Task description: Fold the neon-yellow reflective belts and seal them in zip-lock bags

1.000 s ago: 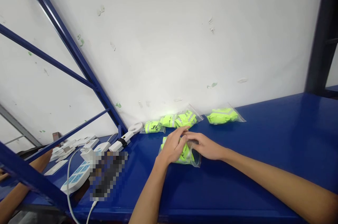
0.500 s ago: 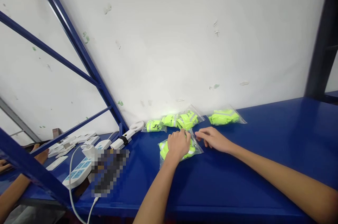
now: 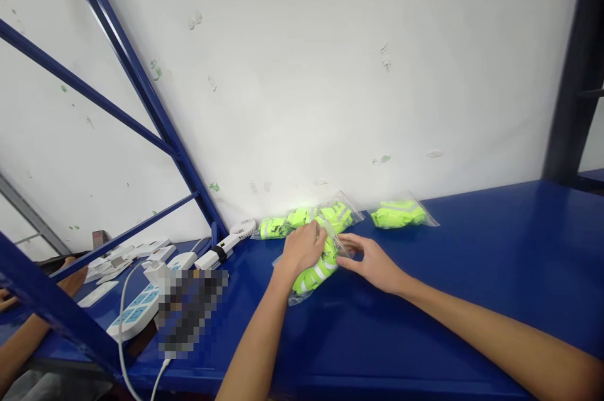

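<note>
A clear plastic bag (image 3: 317, 274) holds bundled neon-yellow fabric with silver reflective strips. It lies tilted on the blue table, between my hands. My left hand (image 3: 304, 248) grips its upper left side with curled fingers, hiding part of it. At the bag's right edge, near the opening end, my right hand (image 3: 372, 262) pinches the plastic between thumb and fingers. Just behind, against the wall, similar bags (image 3: 340, 215) lie close together, the leftmost being a smaller bundle (image 3: 274, 227). Another such bag (image 3: 399, 213) lies apart to the right.
Left of my hands are a white handheld fan (image 3: 243, 229), a power strip (image 3: 136, 313) with a plugged-in charger and cable, and a pixelated patch. A blue metal frame (image 3: 177, 149) rises there. Beyond it, another person's hand (image 3: 70, 278) rests near white boxes.
My right hand has moved left onto the bag's edge. The bag has turned and its right side is lifted. My left hand has shifted slightly left.
</note>
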Demonstrator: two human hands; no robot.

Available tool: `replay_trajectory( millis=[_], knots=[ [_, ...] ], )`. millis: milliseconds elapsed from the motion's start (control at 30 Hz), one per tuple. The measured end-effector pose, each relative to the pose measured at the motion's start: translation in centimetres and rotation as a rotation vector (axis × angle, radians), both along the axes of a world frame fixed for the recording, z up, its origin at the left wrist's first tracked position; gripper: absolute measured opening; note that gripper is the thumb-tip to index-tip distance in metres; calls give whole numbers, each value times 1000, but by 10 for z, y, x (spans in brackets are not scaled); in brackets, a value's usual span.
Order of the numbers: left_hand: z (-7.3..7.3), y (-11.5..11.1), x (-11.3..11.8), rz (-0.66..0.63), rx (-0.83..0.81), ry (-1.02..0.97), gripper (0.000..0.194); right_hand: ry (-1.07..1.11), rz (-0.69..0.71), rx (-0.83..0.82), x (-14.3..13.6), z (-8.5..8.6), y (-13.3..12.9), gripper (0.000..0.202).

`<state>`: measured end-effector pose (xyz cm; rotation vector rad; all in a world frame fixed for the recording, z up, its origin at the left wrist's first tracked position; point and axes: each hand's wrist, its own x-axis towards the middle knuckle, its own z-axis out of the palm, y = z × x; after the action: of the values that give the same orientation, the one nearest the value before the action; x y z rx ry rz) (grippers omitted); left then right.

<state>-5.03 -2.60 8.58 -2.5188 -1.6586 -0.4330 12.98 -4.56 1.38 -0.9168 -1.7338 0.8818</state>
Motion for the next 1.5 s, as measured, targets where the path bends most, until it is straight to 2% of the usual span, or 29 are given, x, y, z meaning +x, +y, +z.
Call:
replay_trajectory(
  millis=[100,200,367,467,600,767,900,1000,1133,1233,1333,1500],
  knots=[
    [5,4,-4,-81,5,8,32,-68,44,32,0,4,-4,58],
    [4,4,0,-150,42,22,26,-122,104,78,-3,5,-6,48],
    [-5,0,18,-151,116,12,23,-103,90,69,-4,4,2,38],
    [-12,-1,25,-136,128,16,23,-53,174,-6,3,2,10,42],
    [-21,2,25,-130,148,15,23,79,212,-199,14,-3,20,43],
    [-27,8,19,-151,139,-74,20,248,123,-294,14,-6,26,36],
    [-27,8,17,-195,128,-152,18,261,-29,-329,12,-4,24,34],
    [-27,7,16,-238,109,-227,16,259,-40,-353,15,-2,24,34],
    [-25,8,11,-239,83,-337,19,221,16,-331,22,-3,26,44],
    [-24,9,7,-216,68,-398,21,211,17,-300,24,-4,27,40],
    [-25,7,7,-239,62,-405,22,170,23,-226,21,-2,23,35],
    [-27,3,9,-260,85,-353,22,-11,44,-82,13,0,17,38]
  ],
)
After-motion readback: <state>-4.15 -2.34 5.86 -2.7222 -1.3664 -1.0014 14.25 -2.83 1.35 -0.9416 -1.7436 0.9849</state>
